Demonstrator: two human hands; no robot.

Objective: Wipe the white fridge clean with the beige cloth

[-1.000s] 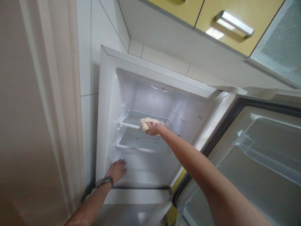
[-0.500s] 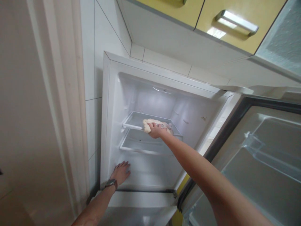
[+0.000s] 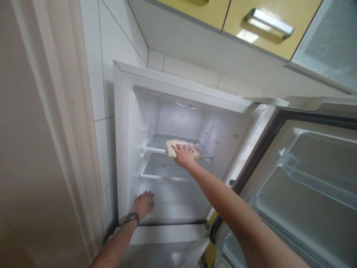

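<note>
A cream cloth (image 3: 170,148) with some dark print lies bunched over the front edge of the upper glass shelf (image 3: 156,141) in the refrigerator. My right hand (image 3: 184,155) grips it from above, fingers spread across the fabric, the palm side hidden. Lower left, my left hand (image 3: 143,204) rests with its fingers apart near the inner wall and floor of the refrigerator (image 3: 118,149); nothing is in it. A watch (image 3: 131,217) is on that wrist.
A lower glass shelf (image 3: 164,176) sits below. The refrigerator door (image 3: 309,178) stands open at the right, with clear door racks (image 3: 318,182). Yellow cabinets (image 3: 301,22) hang overhead. A pale door frame (image 3: 69,111) runs along the left.
My right hand and the cloth have shifted slightly toward me at the shelf's front edge. My left hand stays in place. The view has shifted a little.
</note>
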